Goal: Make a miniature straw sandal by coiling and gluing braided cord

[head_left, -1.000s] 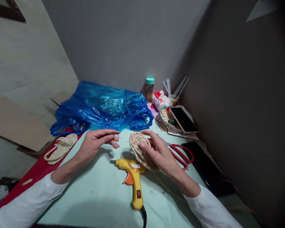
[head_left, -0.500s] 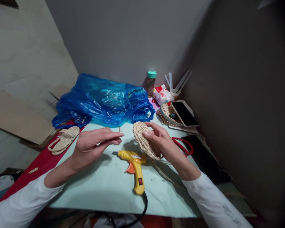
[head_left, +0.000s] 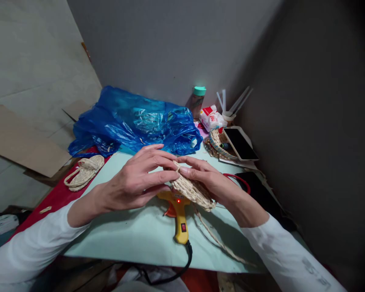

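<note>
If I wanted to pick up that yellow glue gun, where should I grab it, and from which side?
Probably by its handle, from the wearer's side: it points that way, cord trailing from its end, while the left hand hides the gun's front.

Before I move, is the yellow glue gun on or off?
On: the glue gun shows a small red light glowing above its handle switch.
</note>
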A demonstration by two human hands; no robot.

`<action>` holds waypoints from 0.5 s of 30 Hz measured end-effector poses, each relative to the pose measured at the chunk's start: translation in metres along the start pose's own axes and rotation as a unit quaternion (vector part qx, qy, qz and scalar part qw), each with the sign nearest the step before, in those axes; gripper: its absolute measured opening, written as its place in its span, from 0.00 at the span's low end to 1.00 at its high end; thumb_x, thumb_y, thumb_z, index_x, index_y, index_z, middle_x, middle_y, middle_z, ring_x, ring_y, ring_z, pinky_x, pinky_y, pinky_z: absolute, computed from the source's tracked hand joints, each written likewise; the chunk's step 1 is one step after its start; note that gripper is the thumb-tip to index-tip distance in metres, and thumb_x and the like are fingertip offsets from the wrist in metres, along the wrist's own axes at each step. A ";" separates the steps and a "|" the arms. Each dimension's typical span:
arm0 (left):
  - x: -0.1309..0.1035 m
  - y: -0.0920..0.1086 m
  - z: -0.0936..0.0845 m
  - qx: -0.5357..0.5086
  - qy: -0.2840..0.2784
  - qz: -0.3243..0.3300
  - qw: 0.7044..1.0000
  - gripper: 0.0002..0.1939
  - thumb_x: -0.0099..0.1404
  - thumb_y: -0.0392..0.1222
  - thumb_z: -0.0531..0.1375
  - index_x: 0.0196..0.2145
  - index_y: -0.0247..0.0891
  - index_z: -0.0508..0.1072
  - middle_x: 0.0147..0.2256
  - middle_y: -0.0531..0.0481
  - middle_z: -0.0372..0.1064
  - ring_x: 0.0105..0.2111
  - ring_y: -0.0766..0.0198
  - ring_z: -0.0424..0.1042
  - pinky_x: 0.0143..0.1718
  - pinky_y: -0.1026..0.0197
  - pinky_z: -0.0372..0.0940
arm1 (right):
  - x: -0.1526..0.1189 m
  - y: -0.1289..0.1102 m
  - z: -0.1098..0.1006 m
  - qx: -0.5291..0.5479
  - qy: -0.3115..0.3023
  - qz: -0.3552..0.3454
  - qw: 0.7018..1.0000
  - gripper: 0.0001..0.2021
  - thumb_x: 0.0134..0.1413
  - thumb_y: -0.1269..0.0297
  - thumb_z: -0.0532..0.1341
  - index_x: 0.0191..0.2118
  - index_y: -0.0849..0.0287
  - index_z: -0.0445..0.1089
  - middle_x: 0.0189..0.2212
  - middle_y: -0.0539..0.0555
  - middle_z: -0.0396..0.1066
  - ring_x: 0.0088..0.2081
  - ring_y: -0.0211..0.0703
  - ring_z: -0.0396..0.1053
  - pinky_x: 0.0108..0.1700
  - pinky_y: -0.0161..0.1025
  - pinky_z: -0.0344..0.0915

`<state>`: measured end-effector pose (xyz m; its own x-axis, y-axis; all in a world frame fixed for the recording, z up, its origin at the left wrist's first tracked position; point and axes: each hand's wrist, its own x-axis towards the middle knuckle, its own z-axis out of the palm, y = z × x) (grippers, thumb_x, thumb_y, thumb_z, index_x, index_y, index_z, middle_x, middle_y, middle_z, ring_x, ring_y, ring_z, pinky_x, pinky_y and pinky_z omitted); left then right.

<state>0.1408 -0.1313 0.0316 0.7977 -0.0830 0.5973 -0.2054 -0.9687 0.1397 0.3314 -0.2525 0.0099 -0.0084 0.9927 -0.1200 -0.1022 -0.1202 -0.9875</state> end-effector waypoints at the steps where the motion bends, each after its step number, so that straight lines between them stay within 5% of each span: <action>1: 0.000 0.001 0.000 -0.005 0.009 0.003 1.000 0.11 0.65 0.33 0.60 0.44 0.43 0.77 0.46 0.42 0.78 0.53 0.54 0.73 0.62 0.47 0.61 | 0.000 0.000 -0.001 -0.013 -0.010 -0.003 1.000 0.18 0.59 0.54 0.63 0.51 0.56 0.68 0.47 0.53 0.73 0.48 0.46 0.71 0.48 0.39 0.68; 4: 0.001 0.004 0.003 -0.023 0.015 0.010 1.000 0.12 0.62 0.29 0.57 0.40 0.40 0.76 0.46 0.38 0.76 0.52 0.54 0.73 0.58 0.50 0.65 | 0.001 0.001 -0.001 -0.058 -0.036 -0.025 0.997 0.17 0.61 0.55 0.62 0.53 0.54 0.69 0.52 0.51 0.71 0.56 0.46 0.67 0.56 0.41 0.64; 9: -0.002 0.007 0.006 -0.054 -0.013 -0.030 0.998 0.10 0.61 0.30 0.56 0.39 0.38 0.72 0.38 0.43 0.75 0.40 0.58 0.73 0.44 0.57 0.69 | -0.002 -0.007 -0.001 -0.162 -0.045 -0.037 0.985 0.16 0.62 0.53 0.63 0.52 0.53 0.73 0.47 0.51 0.74 0.51 0.48 0.70 0.55 0.44 0.65; 11: -0.004 0.005 0.003 -0.074 -0.002 -0.082 0.994 0.08 0.62 0.30 0.56 0.39 0.37 0.71 0.36 0.44 0.73 0.36 0.60 0.72 0.39 0.60 0.67 | -0.009 -0.012 -0.008 -0.197 -0.051 -0.035 0.978 0.16 0.64 0.50 0.61 0.50 0.53 0.74 0.46 0.52 0.74 0.49 0.48 0.71 0.55 0.43 0.64; 15: -0.011 -0.010 -0.002 -0.140 0.041 -0.268 0.952 0.01 0.63 0.36 0.59 0.34 0.37 0.71 0.32 0.49 0.69 0.33 0.63 0.68 0.35 0.62 0.64 | -0.030 -0.017 -0.043 -0.236 -0.100 0.009 0.967 0.24 0.69 0.44 0.50 0.48 0.58 0.74 0.32 0.54 0.76 0.32 0.45 0.73 0.39 0.41 0.69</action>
<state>0.1328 -0.1198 0.0252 0.7858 0.4353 0.4394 0.0668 -0.7660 0.6394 0.3760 -0.2803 0.0258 -0.2038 0.9655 -0.1623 0.3639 -0.0792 -0.9281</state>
